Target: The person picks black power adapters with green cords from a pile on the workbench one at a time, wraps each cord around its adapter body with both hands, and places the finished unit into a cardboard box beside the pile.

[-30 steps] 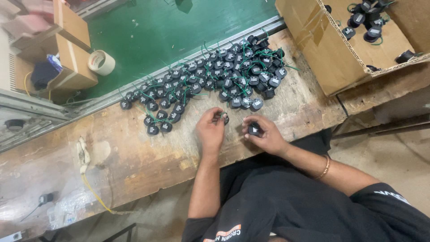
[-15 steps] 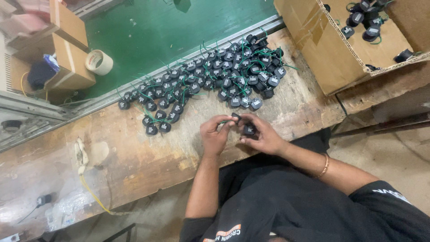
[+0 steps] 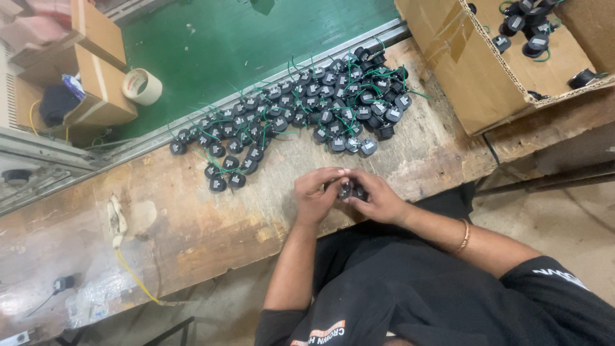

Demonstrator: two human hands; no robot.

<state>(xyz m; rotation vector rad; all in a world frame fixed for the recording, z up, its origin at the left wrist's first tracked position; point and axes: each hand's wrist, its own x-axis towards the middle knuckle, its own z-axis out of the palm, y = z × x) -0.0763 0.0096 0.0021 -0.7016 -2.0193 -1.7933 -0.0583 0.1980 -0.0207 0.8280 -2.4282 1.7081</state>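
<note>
Both hands meet at frame centre, just above the near edge of the worn wooden bench [image 3: 192, 218]. Left hand [image 3: 315, 195] has fingers curled in, thumb side up, pinching a small black round part [image 3: 346, 190]. Right hand [image 3: 378, 198] is cupped from the right, fingers closed on the same part; forearm runs down-right, with one bangle [image 3: 464, 236] at the wrist. The hands touch at the fingertips. Whether there is one part or two between them, cannot tell.

A pile of black round parts with green wires [image 3: 307, 115] lies across upper centre, several dozen, too many to count. Two open cardboard boxes: one upper right [image 3: 467, 70] holding about seven similar parts, one upper left [image 3: 96, 70]. One tape roll [image 3: 142, 86] is upper left.
</note>
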